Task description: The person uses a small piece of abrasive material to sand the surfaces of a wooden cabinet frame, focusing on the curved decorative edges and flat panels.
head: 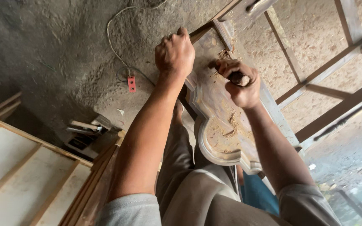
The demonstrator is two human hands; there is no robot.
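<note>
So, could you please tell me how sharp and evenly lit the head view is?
Head view: tilted; left hand, right hand and carved wooden panel fairly sharp; floor at upper left in dim shadow; lower right corner brighter and soft.

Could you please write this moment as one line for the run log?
left hand: fist gripping edge of carved wooden panel | right hand: closed on tool handle, pressed to panel | wood shavings on panel | red switch on floor
</note>
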